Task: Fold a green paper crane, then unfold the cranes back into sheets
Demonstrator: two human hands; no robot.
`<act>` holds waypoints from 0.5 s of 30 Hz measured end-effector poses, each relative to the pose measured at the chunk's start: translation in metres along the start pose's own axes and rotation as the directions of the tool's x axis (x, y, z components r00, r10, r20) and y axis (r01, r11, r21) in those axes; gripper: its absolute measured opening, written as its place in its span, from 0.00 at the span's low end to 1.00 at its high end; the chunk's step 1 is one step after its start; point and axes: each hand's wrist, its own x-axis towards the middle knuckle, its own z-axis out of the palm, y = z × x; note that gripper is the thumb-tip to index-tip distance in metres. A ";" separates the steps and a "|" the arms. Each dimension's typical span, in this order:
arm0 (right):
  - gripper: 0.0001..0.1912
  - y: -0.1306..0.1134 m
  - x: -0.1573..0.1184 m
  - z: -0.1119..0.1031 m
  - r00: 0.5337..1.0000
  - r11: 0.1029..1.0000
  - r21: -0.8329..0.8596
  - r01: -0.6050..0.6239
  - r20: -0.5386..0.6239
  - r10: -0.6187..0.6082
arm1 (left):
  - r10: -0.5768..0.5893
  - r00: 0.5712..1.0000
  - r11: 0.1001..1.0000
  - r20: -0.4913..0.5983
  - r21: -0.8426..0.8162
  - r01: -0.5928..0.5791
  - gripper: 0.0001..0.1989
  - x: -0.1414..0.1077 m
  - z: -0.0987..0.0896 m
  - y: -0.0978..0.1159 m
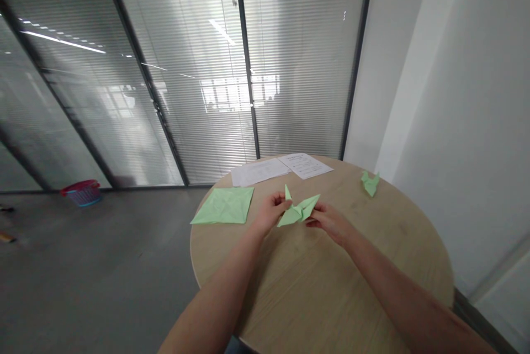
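A folded light-green origami crane [298,212] is held between my two hands above the round table. My left hand [273,207] pinches its left side, where one narrow point sticks up. At its right end, my right hand [327,221] has its fingers closed on the paper, partly hidden behind a wing. Left of my left hand lies a creased sheet of green paper [226,205], flat on the tabletop. A smaller folded green paper piece [370,183] rests toward the table's right edge.
Printed white sheets [304,165] lie at the back of the wooden round table [364,265]. Beyond it stand glass partitions [199,67] with blinds, and a white wall [467,122] rises on the right. A red and blue basket [84,194] sits on the floor.
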 end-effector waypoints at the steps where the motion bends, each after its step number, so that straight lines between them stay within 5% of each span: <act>1: 0.14 -0.001 -0.001 0.000 1.000 1.000 0.007 0.001 0.002 -0.001 | -0.016 1.000 1.000 0.000 -0.018 0.016 0.14 -0.001 0.000 0.001; 15: 0.11 0.002 0.001 0.001 0.992 0.915 0.383 -0.128 0.038 0.123 | -0.190 0.978 0.923 -0.085 -0.354 0.148 0.16 -0.002 0.003 0.002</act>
